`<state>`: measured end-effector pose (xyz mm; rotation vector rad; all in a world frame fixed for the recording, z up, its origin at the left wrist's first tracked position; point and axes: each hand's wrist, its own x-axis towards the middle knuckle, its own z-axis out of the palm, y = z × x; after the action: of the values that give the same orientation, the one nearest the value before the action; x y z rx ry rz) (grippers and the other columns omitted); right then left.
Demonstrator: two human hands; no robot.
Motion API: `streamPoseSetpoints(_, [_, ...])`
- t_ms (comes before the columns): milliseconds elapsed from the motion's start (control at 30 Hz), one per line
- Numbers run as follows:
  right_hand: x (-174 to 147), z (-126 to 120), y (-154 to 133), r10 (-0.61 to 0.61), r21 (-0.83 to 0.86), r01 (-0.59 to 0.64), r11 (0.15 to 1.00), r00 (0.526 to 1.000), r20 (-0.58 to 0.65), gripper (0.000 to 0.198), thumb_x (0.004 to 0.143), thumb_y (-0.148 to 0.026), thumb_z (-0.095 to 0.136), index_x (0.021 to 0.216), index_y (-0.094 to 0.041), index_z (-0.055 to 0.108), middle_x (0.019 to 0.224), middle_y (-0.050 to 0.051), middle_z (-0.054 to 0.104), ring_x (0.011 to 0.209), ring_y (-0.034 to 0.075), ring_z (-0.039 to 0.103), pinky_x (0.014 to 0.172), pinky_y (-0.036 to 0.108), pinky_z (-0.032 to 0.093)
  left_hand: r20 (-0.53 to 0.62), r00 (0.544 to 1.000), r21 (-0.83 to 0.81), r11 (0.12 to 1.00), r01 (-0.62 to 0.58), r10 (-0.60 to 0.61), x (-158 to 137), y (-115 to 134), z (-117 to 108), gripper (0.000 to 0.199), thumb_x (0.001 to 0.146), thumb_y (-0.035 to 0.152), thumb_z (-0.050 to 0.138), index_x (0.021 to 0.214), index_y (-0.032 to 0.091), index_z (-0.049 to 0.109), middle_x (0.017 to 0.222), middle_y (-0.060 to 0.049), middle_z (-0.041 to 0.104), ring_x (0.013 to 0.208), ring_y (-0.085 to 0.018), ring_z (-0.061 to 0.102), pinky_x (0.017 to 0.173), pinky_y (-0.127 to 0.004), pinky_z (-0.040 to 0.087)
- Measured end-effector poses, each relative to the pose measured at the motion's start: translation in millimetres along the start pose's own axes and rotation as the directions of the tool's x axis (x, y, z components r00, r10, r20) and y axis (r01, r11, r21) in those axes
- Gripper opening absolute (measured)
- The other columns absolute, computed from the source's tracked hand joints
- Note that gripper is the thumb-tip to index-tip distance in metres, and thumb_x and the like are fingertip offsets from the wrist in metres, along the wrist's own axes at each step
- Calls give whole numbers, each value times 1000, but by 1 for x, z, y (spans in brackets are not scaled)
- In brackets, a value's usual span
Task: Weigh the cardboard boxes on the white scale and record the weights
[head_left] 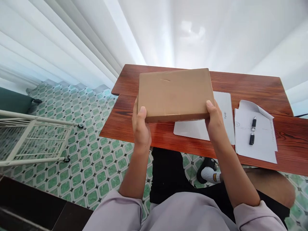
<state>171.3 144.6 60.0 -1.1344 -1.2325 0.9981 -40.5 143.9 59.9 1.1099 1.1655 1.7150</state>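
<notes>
A flat brown cardboard box (175, 93) is held up above the wooden table by both hands. My left hand (141, 128) grips its left end, thumb on the top near the front corner. At the opposite end, my right hand (214, 118) is closed round the front right corner, its thumb on top as well. The fingers under the box are hidden. Its lid looks shut, with a small crease near the back edge. Partly covered by the box and my right hand, a silver-white laptop (222, 106) lies closed on the table.
On the reddish wooden table (117, 123), white papers (243, 138) lie right of the laptop with a black pen (252, 131) on them. A white wheeled rack (43, 138) stands on the tiled floor at left. White curtains (154, 29) hang behind the table.
</notes>
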Motion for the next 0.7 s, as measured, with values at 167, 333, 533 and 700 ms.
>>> streamPoseSetpoints(167, [-7,-43,4,1,-5,-2,1000,991,-132,50,101,-56,46,140,-26,59,144,2,52,145,28,39,123,47,36,88,994,-38,997,67,-64,-9,-5,39,40,96,41,55,134,31,62,145,1,58,145,-24,43,124,-39,35])
streamPoseSetpoints(333, [-18,-77,14,39,-3,-41,999,972,-231,52,99,-58,48,139,-26,58,142,3,54,142,28,41,122,48,36,175,978,-23,993,116,-110,-19,-15,68,43,96,45,54,137,31,60,148,2,56,144,-25,44,122,-39,38])
streamPoseSetpoints(533, [-27,-99,26,61,-27,-72,997,959,-278,54,98,-59,47,137,-25,59,139,4,56,140,29,43,117,45,41,246,959,3,989,146,-143,-29,-31,87,44,96,48,53,137,34,59,153,4,51,149,-24,38,127,-39,30])
streamPoseSetpoints(700, [-29,-104,29,96,29,-92,995,949,-299,50,97,-56,49,133,-25,63,138,3,57,139,28,44,119,44,40,234,964,1,991,133,-129,-32,-42,92,44,95,48,55,135,33,61,153,3,51,150,-24,35,128,-40,27])
